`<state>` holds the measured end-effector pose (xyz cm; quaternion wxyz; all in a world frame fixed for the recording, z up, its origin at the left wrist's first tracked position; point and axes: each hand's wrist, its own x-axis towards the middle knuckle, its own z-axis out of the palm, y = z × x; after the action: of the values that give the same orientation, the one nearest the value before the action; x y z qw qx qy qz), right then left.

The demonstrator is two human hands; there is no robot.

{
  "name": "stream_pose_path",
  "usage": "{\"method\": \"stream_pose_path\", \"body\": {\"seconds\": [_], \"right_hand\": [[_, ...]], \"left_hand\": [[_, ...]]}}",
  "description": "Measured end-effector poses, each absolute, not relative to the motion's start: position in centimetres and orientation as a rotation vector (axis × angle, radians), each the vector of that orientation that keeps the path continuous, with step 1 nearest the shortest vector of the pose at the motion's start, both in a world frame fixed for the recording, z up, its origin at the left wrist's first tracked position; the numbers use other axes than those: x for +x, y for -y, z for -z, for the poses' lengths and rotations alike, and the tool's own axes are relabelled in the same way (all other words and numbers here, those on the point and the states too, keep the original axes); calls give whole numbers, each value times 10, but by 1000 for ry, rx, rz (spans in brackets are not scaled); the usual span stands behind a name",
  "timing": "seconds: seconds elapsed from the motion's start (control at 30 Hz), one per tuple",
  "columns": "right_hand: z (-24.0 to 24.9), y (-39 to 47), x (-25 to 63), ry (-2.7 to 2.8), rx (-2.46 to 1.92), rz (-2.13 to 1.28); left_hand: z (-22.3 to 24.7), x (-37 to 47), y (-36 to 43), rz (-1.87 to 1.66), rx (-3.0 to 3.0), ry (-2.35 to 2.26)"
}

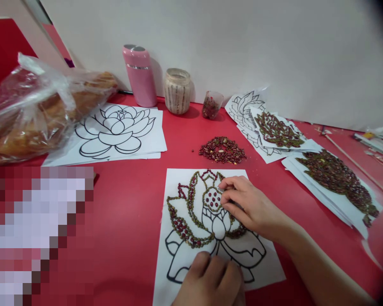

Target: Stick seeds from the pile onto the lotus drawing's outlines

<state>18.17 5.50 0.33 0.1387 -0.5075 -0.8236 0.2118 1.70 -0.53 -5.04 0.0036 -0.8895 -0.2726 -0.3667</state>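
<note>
A sheet of white paper [161, 272] with a black lotus outline lies before me, partly covered with green and dark red beans. Beans line the upper and left petals, and spaced red beans [213, 199] dot the oval centre. My right hand [247, 204] reaches in from the right, its curled fingers at the upper right of the flower, beside the oval. Whatever its fingertips pinch, if anything, is hidden. Over the lower part of the sheet is my left hand [210, 280], fingers curled in and knuckles up; its fingertips are out of sight.
Behind the sheet sits a loose bean pile [222, 149]. A pink flask [140, 78], a jar [178, 91] and a small cup of beans [212, 105] stand along the wall. Lotus drawings [121, 131] lie left, near a plastic bag [51, 110]. Bean-covered sheets [335, 178] lie right.
</note>
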Motion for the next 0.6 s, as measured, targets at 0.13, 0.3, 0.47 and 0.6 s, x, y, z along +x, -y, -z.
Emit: {"method": "stream_pose_path", "body": {"seconds": [0.13,0.3,0.47,0.6], "right_hand": [[-3,-55,180,2378,-1475,-622],[-2,-55,184,2335,-1467,-677],[0,-58,192,2283,-1464,-669],[2,-58,191,2251,-1468,-663]], "left_hand": [[49,14,5,1157,-2788,851],[49,14,6,1147,-2800,857],[48,15,5,1156,-2781,857],[48,17,5,1141,-2771,878]]}}
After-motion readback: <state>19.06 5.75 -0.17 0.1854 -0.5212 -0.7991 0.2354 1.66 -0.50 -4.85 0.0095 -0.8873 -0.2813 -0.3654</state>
